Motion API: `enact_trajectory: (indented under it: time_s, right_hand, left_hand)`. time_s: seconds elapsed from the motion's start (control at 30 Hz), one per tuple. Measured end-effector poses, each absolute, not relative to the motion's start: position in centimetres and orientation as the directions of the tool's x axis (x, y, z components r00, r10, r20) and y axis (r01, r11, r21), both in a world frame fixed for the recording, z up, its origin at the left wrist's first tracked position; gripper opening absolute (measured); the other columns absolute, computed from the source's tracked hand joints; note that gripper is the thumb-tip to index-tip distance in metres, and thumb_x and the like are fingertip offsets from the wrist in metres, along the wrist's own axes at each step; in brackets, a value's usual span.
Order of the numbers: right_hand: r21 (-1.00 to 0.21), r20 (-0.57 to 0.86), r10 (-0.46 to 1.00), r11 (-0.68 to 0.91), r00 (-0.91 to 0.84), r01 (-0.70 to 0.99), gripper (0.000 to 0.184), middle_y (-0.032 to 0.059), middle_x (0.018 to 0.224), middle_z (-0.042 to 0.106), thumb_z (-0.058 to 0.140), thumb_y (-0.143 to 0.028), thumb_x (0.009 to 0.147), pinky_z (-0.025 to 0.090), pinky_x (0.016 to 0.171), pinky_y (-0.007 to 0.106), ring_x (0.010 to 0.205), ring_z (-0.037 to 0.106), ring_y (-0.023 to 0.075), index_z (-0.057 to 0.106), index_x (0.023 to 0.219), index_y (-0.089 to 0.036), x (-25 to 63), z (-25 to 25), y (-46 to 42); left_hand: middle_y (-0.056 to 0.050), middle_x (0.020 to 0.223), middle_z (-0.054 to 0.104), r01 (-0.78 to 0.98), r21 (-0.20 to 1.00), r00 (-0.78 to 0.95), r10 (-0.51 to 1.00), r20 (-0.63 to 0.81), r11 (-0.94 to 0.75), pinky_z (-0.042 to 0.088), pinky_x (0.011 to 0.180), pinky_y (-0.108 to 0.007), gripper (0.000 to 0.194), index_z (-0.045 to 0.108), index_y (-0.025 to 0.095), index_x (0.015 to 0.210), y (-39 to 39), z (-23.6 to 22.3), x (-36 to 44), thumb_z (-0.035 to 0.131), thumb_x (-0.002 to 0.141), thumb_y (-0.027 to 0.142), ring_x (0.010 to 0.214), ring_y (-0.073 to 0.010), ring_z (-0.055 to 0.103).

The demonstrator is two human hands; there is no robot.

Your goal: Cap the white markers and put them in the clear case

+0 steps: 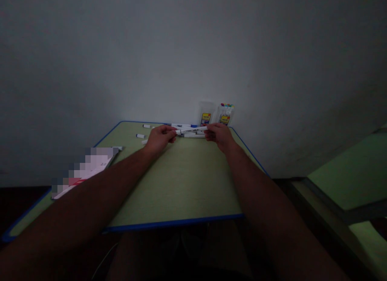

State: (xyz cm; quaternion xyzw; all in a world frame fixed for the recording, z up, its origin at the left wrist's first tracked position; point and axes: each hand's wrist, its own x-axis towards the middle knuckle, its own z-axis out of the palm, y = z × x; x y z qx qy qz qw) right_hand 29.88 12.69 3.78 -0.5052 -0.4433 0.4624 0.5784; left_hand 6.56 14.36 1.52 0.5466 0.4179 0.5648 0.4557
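Observation:
Near the far edge of the table, both my hands hold a white marker point(198, 129) between them. My left hand point(159, 139) pinches its left end, where a white piece with a dark band shows; whether this is a separate cap I cannot tell. The right end sits in the closed fingertips of my right hand point(220, 136). More white markers, one a blue-ended marker point(181, 125), lie just behind and beneath my hands, partly covered. Left of my left hand are a short white cap point(140, 136) with a dark end and a similar cap point(146, 126).
A clear case point(206, 111) with a yellow label stands against the wall. Beside it, another clear case point(225, 113) holds several markers with coloured ends. A lit, partly blurred flat panel point(98, 164) lies at the table's left. The table point(181, 184) has a blue edge.

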Motion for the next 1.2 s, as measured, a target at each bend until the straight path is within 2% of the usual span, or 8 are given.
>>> enact_trajectory:
  time_s: [0.23,0.43,0.63,0.83,1.2]
  right_hand:
    - [-0.993,0.071,0.98,0.087,0.187,-0.081,0.007,-0.0007,0.061,0.064,0.067,-0.018,0.085,0.05,0.047,0.022,0.047,0.058,0.0098,0.063,0.078,-0.016,29.84,3.89,12.64]
    - [-0.994,0.081,0.975,0.095,0.207,-0.059,0.006,-0.0008,0.061,0.065,0.067,-0.017,0.084,0.05,0.047,0.022,0.047,0.058,0.0096,0.063,0.08,-0.016,29.79,3.94,12.54]
    - [-0.993,0.069,0.98,0.085,0.189,-0.081,0.005,0.001,0.065,0.067,0.062,-0.013,0.086,0.051,0.048,0.023,0.049,0.059,0.0101,0.064,0.082,-0.015,29.82,4.04,12.54]
    - [-0.994,0.057,0.978,0.075,0.199,-0.085,0.008,0.0015,0.066,0.068,0.06,-0.01,0.086,0.051,0.048,0.023,0.049,0.059,0.0102,0.066,0.083,-0.014,29.81,4.14,12.5]
    - [-0.994,0.097,0.976,0.106,0.196,-0.034,0.006,0.0029,0.068,0.07,0.066,-0.011,0.084,0.052,0.05,0.022,0.053,0.064,0.0108,0.066,0.079,-0.015,30.19,3.64,12.91]
  left_hand:
    - [-0.002,0.06,0.066,-0.053,0.971,0.017,0.972,0.234,-0.232,0.046,0.05,-0.022,0.002,0.07,0.011,0.076,14.26,1.6,6.61,0.068,0.076,0.012,0.047,-0.0091,0.055]
    - [-0.002,0.062,0.066,-0.067,0.972,0.007,0.974,0.227,-0.226,0.047,0.051,-0.023,0.004,0.069,0.012,0.076,14.33,1.64,6.63,0.067,0.078,0.014,0.049,-0.0095,0.056]
    - [-0.003,0.066,0.068,-0.114,0.976,0.008,0.982,0.189,-0.187,0.049,0.054,-0.024,0.011,0.071,0.011,0.084,14.46,1.61,6.56,0.067,0.073,0.01,0.051,-0.01,0.057]
    - [-0.002,0.066,0.067,-0.118,0.971,0.02,0.977,0.212,-0.208,0.05,0.054,-0.025,0.007,0.068,0.012,0.079,14.74,1.29,6.49,0.069,0.072,0.014,0.052,-0.0109,0.058]
    - [-0.004,0.064,0.068,-0.095,0.98,0.044,0.982,0.181,-0.176,0.051,0.054,-0.026,0.004,0.066,0.012,0.074,14.49,1.34,6.42,0.069,0.073,0.01,0.051,-0.0117,0.06]
